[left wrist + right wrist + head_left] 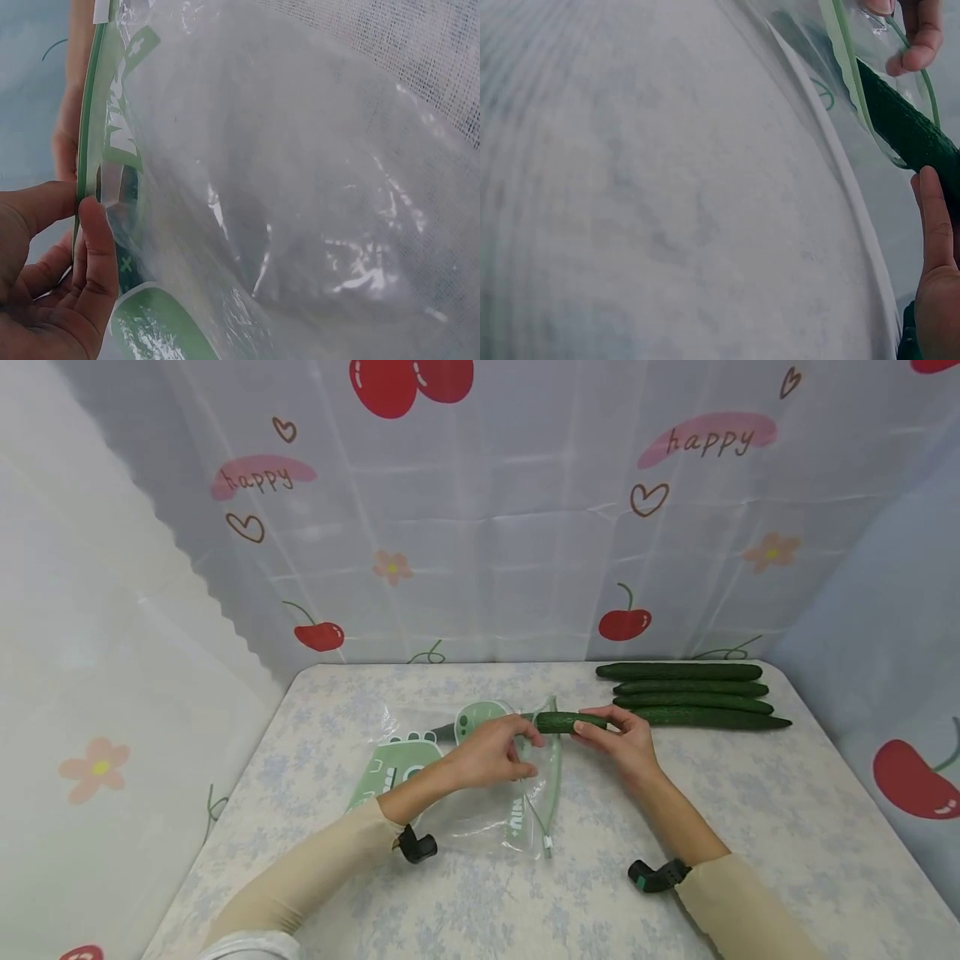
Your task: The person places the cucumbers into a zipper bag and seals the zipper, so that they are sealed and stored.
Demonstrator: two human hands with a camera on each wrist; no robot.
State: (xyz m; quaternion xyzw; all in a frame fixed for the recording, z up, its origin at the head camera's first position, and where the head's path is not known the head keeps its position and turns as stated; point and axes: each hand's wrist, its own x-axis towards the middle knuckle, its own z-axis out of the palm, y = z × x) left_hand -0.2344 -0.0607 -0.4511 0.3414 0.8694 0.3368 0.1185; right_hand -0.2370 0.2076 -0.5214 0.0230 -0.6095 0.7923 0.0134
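A clear zip bag (480,835) with green printing lies on the table, its green zip edge (557,777) toward the right. With curled fingers my left hand (483,756) pinches the rim of the bag's mouth, seen close in the left wrist view. My right hand (628,747) grips a dark green cucumber (566,722) near its right end. The cucumber passes through the bag's mouth, and its far part lies inside under the plastic. In the right wrist view the cucumber (900,116) runs between the two sides of the opening.
Several more cucumbers (690,687) lie side by side at the back right of the table, just beyond my right hand. A pale flowered cloth covers the table (600,910). A printed curtain (510,552) hangs behind it.
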